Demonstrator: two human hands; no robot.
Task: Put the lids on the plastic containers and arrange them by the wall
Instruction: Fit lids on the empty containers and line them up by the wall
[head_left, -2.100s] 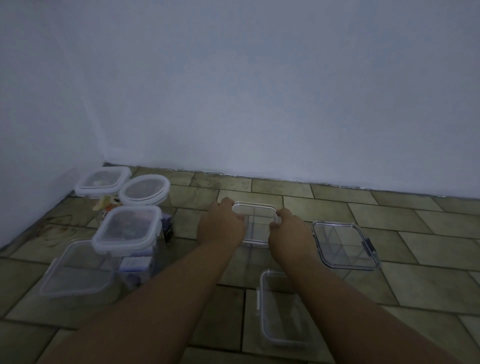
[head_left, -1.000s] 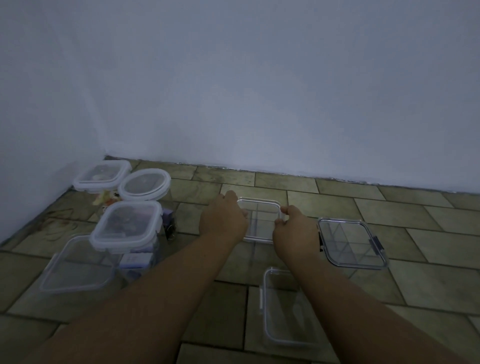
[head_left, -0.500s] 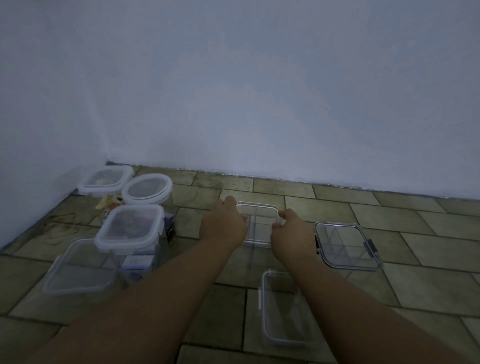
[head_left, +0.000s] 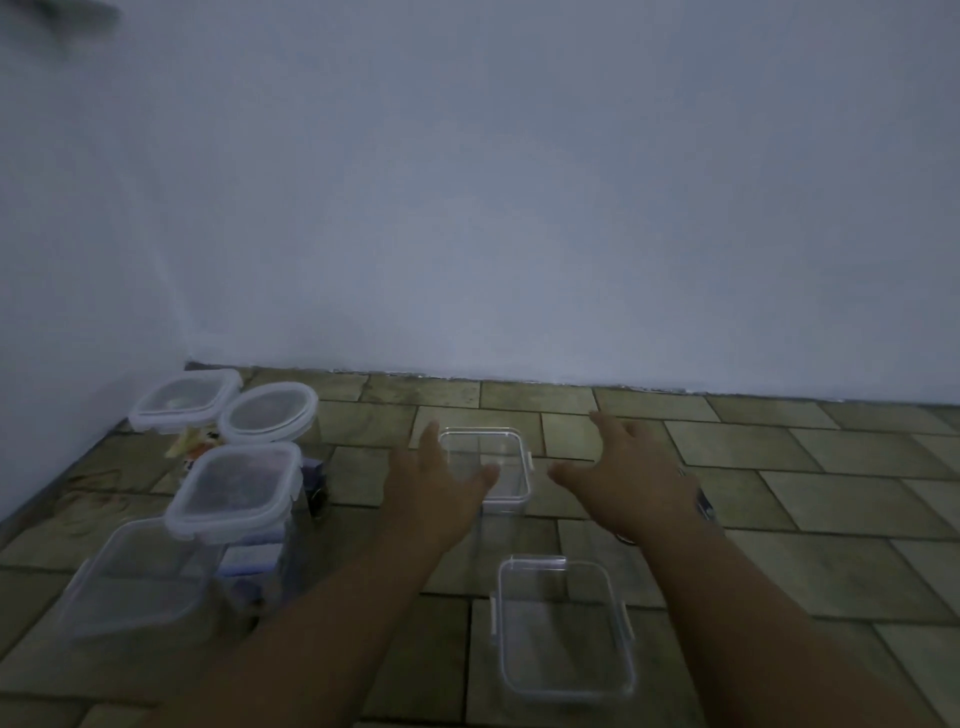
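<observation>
1. wall (head_left: 519, 208): pale and bare, spans the far side and meets a side wall at the left corner.
2. floor (head_left: 831, 519): tiled, carries every item.
3. large clear box (head_left: 140, 577): left front, blurred. Lid on or off cannot be told.
4. rectangular container (head_left: 563, 629): open and unlidded, nearest the viewer. It lies between the forearms, closer to the right one, with its long axis pointing toward the wall.
5. lidded group, left, judged finished: corner square container (head_left: 184, 400), round container (head_left: 268, 412) just beside it, front square container (head_left: 236, 488) before both.
6. small clear container (head_left: 485, 470): on the floor between the hands, short of the wall. Lid on or off cannot be told.
7. left hand (head_left: 436, 483): released, fingers spread, holding nothing, overlapping that container's left edge.
8. right hand (head_left: 623, 478): likewise released and spread, apart from the container's right side.
9. loose lid (head_left: 704, 504): only a dark-clipped sliver shows past the right hand's outer edge. It lies right of the small container, so the right hand is nearer and is the probable one to pick it up.
</observation>
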